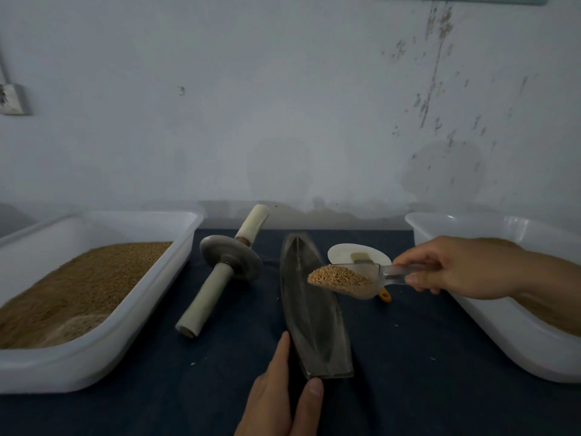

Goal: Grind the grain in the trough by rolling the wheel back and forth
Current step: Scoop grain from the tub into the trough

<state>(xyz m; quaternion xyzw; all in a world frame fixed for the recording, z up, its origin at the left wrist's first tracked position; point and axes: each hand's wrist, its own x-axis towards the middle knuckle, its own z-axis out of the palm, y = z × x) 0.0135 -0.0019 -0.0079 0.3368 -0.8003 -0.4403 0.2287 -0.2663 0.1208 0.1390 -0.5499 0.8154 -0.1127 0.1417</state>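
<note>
A dark, boat-shaped metal trough (311, 313) lies lengthwise on the dark blue cloth, and no grain shows inside it. My left hand (279, 394) rests against its near end, fingers straight along the left side and thumb at the near edge. My right hand (459, 269) grips the handle of a clear plastic scoop (349, 280) heaped with golden grain, held just above the trough's right rim. The grinding wheel (231, 258), a grey metal disc on a pale wooden axle, lies untouched to the left of the trough.
A white tub (103, 344) of grain stands at the left. Another white tub (490, 325) stands at the right, under my right forearm. A small white dish with a brush (358, 254) sits behind the scoop. A grey wall closes the back.
</note>
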